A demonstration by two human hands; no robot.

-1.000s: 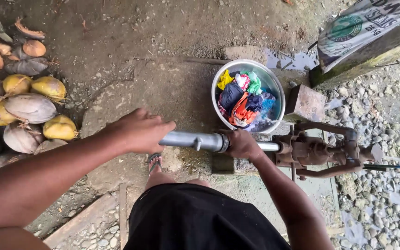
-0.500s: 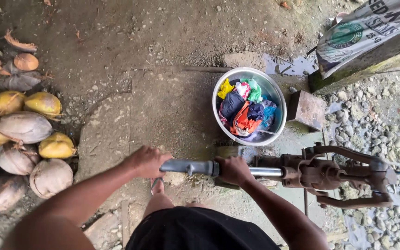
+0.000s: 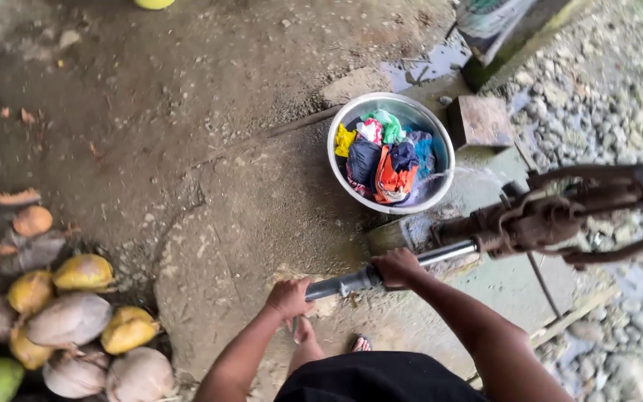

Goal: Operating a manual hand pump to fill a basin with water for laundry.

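My left hand (image 3: 289, 298) grips the near end of a grey metal pump handle (image 3: 351, 282). My right hand (image 3: 397, 266) holds the same handle further along, close to the rusty hand pump (image 3: 552, 216). The handle is low, tilted down toward me. Water streams from the pump's spout into a round metal basin (image 3: 334, 167) filled with coloured clothes (image 3: 385, 155). My foot in a sandal (image 3: 360, 343) shows below the handle, above my black shorts.
A pile of coconuts and husks (image 3: 68, 320) lies at the lower left. A rusty block (image 3: 479, 119) stands beside the basin, with a sack-covered post (image 3: 496, 22) behind it. Gravel and puddles lie to the right; bare dirt and a concrete slab (image 3: 247, 223) are around me.
Both hands have pushed the pump handle downward and nearer to my body. My left hand moved from resting over the handle end to gripping it. Water now runs into the basin.
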